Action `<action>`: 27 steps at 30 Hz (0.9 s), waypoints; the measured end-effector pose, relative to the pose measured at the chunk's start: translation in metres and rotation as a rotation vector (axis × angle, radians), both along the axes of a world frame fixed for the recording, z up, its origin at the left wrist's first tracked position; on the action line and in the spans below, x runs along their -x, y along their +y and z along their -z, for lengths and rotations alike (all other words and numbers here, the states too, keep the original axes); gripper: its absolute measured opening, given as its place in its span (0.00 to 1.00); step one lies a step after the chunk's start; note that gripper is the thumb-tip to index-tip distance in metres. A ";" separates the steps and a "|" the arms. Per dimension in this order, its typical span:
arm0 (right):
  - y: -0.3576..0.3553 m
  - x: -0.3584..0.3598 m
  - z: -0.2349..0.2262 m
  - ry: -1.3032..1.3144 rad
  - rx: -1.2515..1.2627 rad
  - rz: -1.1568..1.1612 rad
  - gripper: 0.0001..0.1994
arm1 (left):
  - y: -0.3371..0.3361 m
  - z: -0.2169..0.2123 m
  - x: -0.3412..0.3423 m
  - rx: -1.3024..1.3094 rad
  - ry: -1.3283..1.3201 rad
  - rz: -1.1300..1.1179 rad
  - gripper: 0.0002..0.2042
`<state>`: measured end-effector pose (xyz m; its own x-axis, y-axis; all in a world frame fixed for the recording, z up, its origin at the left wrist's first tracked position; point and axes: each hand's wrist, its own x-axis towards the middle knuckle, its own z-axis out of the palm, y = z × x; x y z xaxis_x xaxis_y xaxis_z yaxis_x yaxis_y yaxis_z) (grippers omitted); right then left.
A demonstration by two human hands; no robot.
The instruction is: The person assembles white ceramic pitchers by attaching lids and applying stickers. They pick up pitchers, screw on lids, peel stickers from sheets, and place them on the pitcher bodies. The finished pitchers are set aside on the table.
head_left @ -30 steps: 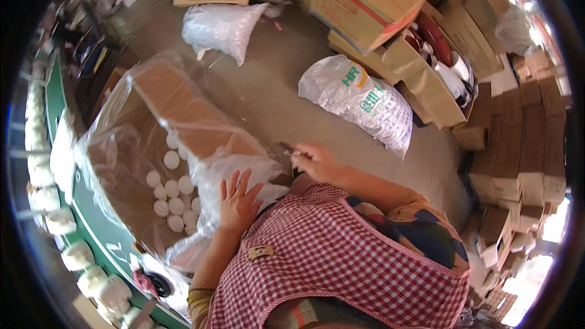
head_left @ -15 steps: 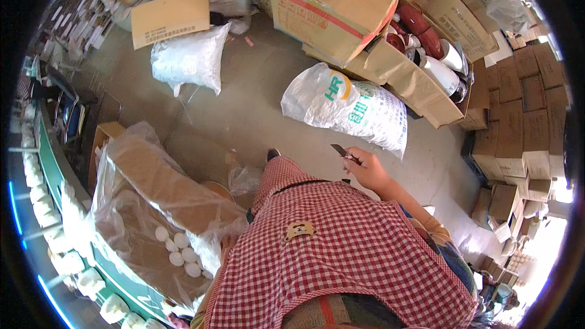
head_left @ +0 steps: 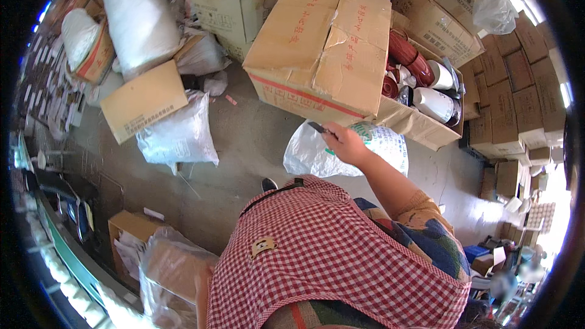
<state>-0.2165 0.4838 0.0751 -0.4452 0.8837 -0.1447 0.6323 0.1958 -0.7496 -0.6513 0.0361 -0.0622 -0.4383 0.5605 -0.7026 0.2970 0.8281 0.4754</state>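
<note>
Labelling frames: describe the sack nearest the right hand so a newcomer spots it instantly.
Start at the big closed brown cardboard box at top centre. On the concrete floor below its front edge lies a white woven plastic sack, behind the raised right hand. Unlike the other white bags, it carries green print.

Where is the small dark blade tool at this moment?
In the head view, the small dark blade tool is in the right hand, raised right of centre, over the white plastic sack and before the large closed cardboard box.

Red-checked apron (head_left: 341, 256) (brown bear patch), patterned sleeve (head_left: 426, 231).
</note>
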 end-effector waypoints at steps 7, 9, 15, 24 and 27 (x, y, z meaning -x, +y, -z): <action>0.184 -0.015 -0.025 -0.169 -0.343 0.119 0.15 | 0.310 -0.124 0.014 -0.287 0.101 0.530 0.19; 0.255 -0.025 -0.048 -0.337 -0.268 0.270 0.15 | 0.383 -0.146 0.004 -0.292 0.209 0.692 0.20; 0.472 -0.084 -0.038 -0.635 -0.341 0.471 0.14 | 0.569 -0.124 -0.006 -0.469 -0.060 0.616 0.21; 0.665 -0.070 -0.019 -1.086 -0.351 0.231 0.13 | 0.795 -0.057 -0.084 -0.885 0.005 0.995 0.38; 0.695 -0.063 -0.014 -1.140 -0.361 0.123 0.12 | 0.804 -0.042 -0.091 -0.908 -0.070 0.963 0.39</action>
<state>-0.1537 1.1789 0.0895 -0.1321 0.9819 -0.1360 0.9251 0.1714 0.3388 -0.5598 0.8397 -0.0198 0.4181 0.9049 0.0798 0.5351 -0.3163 0.7833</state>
